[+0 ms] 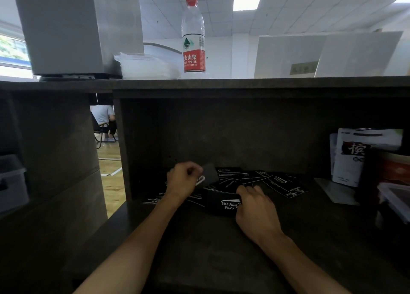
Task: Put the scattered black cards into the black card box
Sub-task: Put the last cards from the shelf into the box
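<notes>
The left hand (183,179) is pinching one black card (210,175) above the table (199,249) while the right hand (255,207) is gripping the black card box (221,205), awaiting insertion through its opening.

A dark worktop (199,249) sits under a dark shelf (244,84), beyond which show a white tiled ceiling (310,10) with a lit panel (246,2), a window (11,49) and wood floor (109,160).

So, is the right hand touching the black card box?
Touching. The head view shows the right hand laid against the right end of the black card box, its fingers overlapping the box's edge with no gap.
</notes>
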Action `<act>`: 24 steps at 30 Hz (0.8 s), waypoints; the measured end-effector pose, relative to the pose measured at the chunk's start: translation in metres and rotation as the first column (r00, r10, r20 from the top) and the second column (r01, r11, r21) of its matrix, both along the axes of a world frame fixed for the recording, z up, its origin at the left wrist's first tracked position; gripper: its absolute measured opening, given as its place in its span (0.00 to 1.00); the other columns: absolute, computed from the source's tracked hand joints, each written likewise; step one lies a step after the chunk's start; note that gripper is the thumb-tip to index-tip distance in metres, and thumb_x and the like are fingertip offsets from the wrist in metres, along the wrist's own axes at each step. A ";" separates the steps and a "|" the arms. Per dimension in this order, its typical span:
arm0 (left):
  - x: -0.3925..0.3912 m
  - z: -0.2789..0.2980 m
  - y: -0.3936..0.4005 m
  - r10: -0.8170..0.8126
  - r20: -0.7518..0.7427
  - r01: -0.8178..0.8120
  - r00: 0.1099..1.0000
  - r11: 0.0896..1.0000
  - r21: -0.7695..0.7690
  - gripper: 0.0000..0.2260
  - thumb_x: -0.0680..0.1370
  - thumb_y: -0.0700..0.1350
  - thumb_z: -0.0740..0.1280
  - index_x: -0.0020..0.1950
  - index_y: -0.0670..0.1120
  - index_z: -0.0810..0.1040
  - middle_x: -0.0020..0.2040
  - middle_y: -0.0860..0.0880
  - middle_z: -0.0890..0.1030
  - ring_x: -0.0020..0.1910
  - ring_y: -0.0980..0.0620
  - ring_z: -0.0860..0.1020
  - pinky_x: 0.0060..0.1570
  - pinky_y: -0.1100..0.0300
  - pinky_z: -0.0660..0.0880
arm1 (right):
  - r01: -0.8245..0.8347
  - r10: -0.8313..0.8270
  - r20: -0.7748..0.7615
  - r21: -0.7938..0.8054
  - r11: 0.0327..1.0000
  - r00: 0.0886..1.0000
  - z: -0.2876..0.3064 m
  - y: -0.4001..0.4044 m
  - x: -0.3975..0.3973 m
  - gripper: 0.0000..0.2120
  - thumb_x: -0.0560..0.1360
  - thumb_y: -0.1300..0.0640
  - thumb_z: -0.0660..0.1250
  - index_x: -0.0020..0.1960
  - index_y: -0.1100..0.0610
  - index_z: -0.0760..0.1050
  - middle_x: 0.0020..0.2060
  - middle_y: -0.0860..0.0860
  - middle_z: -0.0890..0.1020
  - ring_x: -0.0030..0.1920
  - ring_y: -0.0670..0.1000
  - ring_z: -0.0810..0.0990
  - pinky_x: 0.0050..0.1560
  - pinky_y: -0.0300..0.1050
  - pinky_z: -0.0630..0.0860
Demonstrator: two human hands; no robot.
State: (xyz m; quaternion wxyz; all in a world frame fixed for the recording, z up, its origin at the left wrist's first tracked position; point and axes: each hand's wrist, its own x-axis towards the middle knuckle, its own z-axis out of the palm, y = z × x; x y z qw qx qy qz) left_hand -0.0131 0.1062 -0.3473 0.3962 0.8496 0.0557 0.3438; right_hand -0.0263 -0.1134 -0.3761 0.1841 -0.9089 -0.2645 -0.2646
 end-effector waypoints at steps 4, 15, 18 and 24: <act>-0.022 0.015 0.001 0.069 0.303 0.053 0.950 0.925 -0.377 0.10 0.79 0.38 0.66 0.55 0.52 0.75 0.47 0.54 0.81 0.48 0.56 0.81 0.44 0.63 0.79 | -0.039 0.039 -0.012 0.009 0.999 0.999 0.002 -0.002 -0.002 0.14 0.74 0.61 0.62 0.58 0.50 0.72 0.53 0.47 0.78 0.55 0.47 0.71 0.53 0.44 0.74; -0.075 -0.024 -0.035 -0.365 -0.159 0.341 0.917 0.926 -0.162 0.17 0.80 0.36 0.59 0.48 0.57 0.80 0.47 0.58 0.83 0.50 0.61 0.80 0.52 0.65 0.76 | -0.096 0.088 -0.121 -0.058 0.994 0.989 0.011 -0.016 -0.015 0.32 0.75 0.57 0.66 0.75 0.47 0.58 0.71 0.48 0.61 0.67 0.50 0.67 0.58 0.46 0.76; -0.070 -0.021 -0.019 -0.238 -0.270 0.283 0.933 0.949 0.139 0.18 0.79 0.35 0.59 0.48 0.55 0.83 0.49 0.55 0.83 0.53 0.56 0.80 0.56 0.63 0.74 | -0.134 0.126 -0.088 -0.092 0.987 0.988 0.009 -0.019 -0.016 0.22 0.75 0.59 0.61 0.67 0.46 0.67 0.60 0.45 0.72 0.61 0.47 0.68 0.52 0.43 0.74; -0.041 -0.007 0.004 -0.068 -0.508 0.231 0.859 0.936 0.265 0.21 0.80 0.44 0.65 0.73 0.50 0.69 0.72 0.47 0.72 0.69 0.50 0.71 0.70 0.58 0.66 | -0.135 0.133 -0.032 -0.049 0.990 0.991 -0.002 -0.020 -0.015 0.23 0.75 0.60 0.61 0.68 0.45 0.67 0.59 0.43 0.71 0.60 0.45 0.66 0.48 0.39 0.73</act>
